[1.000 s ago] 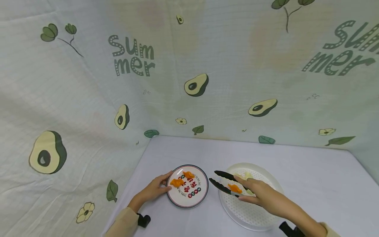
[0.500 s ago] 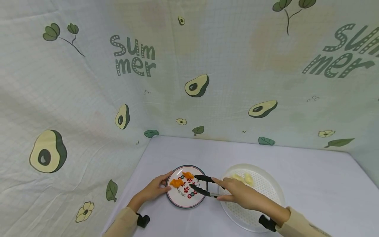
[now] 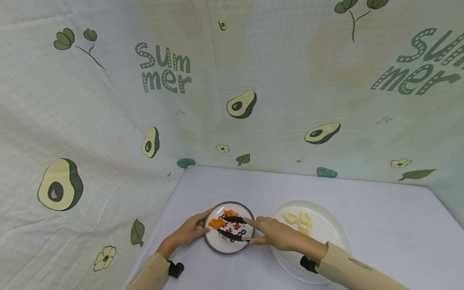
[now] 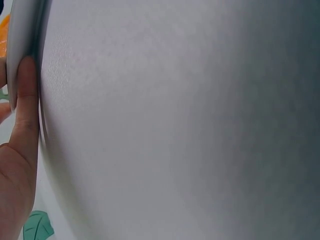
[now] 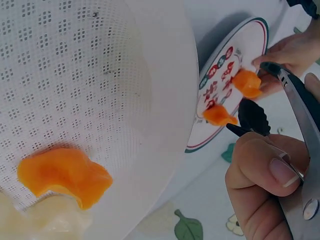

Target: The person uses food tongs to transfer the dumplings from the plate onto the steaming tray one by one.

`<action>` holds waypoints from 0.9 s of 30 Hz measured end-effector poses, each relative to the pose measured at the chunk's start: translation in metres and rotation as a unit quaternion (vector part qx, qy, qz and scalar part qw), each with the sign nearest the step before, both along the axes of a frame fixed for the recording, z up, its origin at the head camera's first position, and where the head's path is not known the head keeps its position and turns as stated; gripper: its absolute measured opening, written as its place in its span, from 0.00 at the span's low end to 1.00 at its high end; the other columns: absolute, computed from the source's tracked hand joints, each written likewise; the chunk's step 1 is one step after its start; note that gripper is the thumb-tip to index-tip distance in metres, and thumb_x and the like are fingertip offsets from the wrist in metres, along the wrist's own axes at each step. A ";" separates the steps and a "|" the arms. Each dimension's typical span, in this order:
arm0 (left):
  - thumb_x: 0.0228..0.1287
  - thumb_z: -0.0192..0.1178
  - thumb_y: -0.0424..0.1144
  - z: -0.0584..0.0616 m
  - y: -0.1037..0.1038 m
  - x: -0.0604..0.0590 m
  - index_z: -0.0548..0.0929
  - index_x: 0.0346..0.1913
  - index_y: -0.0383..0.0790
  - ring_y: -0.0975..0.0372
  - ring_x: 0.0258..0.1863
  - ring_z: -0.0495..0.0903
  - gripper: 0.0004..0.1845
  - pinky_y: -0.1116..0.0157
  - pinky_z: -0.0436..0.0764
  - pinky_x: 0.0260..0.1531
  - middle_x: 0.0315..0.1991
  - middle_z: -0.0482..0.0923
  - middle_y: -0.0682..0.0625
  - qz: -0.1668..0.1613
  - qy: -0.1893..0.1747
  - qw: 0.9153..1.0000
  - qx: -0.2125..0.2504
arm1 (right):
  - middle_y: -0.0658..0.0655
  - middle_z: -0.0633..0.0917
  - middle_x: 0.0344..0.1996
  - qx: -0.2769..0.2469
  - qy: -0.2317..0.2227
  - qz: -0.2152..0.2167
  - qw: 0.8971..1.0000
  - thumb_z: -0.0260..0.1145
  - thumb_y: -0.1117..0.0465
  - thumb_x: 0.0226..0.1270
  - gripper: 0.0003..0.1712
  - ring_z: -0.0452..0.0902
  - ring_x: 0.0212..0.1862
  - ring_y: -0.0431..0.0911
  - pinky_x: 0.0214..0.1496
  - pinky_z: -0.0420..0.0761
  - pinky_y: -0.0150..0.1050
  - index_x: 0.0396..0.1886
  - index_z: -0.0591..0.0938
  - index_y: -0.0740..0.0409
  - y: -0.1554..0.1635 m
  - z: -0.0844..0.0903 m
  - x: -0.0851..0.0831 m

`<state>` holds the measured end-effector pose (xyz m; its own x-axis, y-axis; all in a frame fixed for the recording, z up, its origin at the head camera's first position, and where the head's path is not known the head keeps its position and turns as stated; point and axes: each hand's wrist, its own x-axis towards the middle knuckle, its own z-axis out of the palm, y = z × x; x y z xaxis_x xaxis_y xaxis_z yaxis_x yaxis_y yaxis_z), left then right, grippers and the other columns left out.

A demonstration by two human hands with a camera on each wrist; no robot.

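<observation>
Head view: the fingers of the right hand (image 3: 277,234) pinch the tongs (image 3: 235,220), thumb on the near arm, forefinger on the far arm, parted only as wide as the spread tongs. The tips stand apart over the plate (image 3: 219,243), no piece seen between them; the left orange piece (image 3: 216,223) lies just beyond, the far orange piece (image 3: 230,213) beside the far tip. Contact cannot be told. For a clean pick, the tips are best set low astride one piece, then squeezed lightly, since it looks soft. The left hand (image 3: 189,231) grips the plate's left rim, which should keep it from sliding. To the right on the desk (image 3: 369,225) sits the tray (image 3: 319,264), bearing pale pieces (image 3: 305,219) and, in the right wrist view, a third orange piece (image 5: 65,175) beside them.
</observation>
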<state>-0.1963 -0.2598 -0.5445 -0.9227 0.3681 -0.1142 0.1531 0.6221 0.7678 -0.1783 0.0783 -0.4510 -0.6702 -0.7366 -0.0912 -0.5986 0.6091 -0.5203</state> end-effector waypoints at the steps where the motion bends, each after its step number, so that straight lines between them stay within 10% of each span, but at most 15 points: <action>1: 0.68 0.65 0.41 0.000 0.000 -0.001 0.62 0.76 0.40 0.58 0.44 0.69 0.37 0.65 0.71 0.44 0.43 0.72 0.52 0.001 0.000 1.000 -0.001 | 0.59 0.83 0.41 -0.001 -0.003 0.001 1.000 0.69 0.46 0.66 0.39 0.76 0.36 0.44 0.37 0.79 0.36 0.72 0.71 0.59 -0.002 0.000 -0.001; 27: 0.69 0.64 0.41 -0.001 -0.001 -0.002 0.61 0.77 0.38 0.58 0.43 0.70 0.38 0.65 0.71 0.46 0.43 0.75 0.52 -0.014 -0.002 1.000 0.012 | 0.64 0.83 0.48 0.017 0.014 0.000 1.000 0.70 0.51 0.66 0.35 0.80 0.45 0.48 0.47 0.79 0.44 0.69 0.75 0.60 -0.028 -0.022 -0.014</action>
